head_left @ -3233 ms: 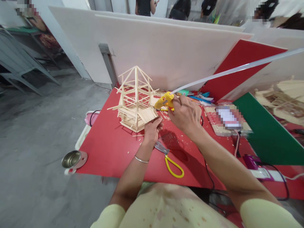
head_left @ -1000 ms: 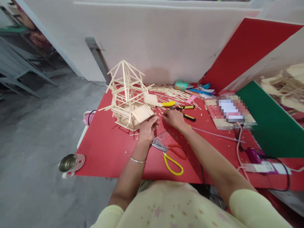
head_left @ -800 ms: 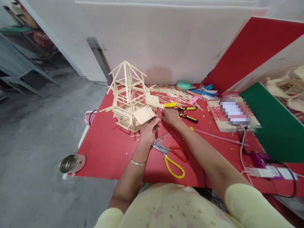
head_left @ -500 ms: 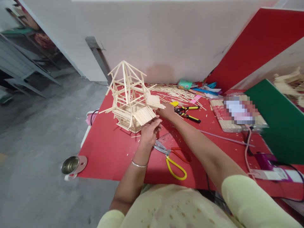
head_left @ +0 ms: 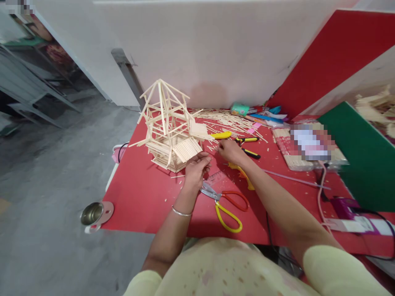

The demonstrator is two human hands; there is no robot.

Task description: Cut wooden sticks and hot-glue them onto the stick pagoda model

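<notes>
A model house of thin wooden sticks (head_left: 165, 123) stands on the red table (head_left: 142, 193). My left hand (head_left: 196, 169) is curled at the house's front, its fingertips holding the edge of a slanted slatted panel (head_left: 185, 149). My right hand (head_left: 230, 150) rests just right of it, with its fingers pinched together over loose short sticks on the table. What they pinch is too small to make out. A yellow glue gun (head_left: 242, 174) lies partly under my right forearm.
Scissors with red and yellow handles (head_left: 226, 204) lie near the front edge. A yellow-handled cutter (head_left: 220, 135), pliers (head_left: 248, 146) and a pile of sticks (head_left: 225, 118) lie behind my hands. A stick packet (head_left: 305, 150) and green board (head_left: 354, 160) are at right. A steel cup (head_left: 91, 212) sits off the table's left corner.
My right hand no longer holds the glue gun, which now lies on the table. It reached to the house's panel, then drew back to the loose sticks. My left hand stayed on the panel.
</notes>
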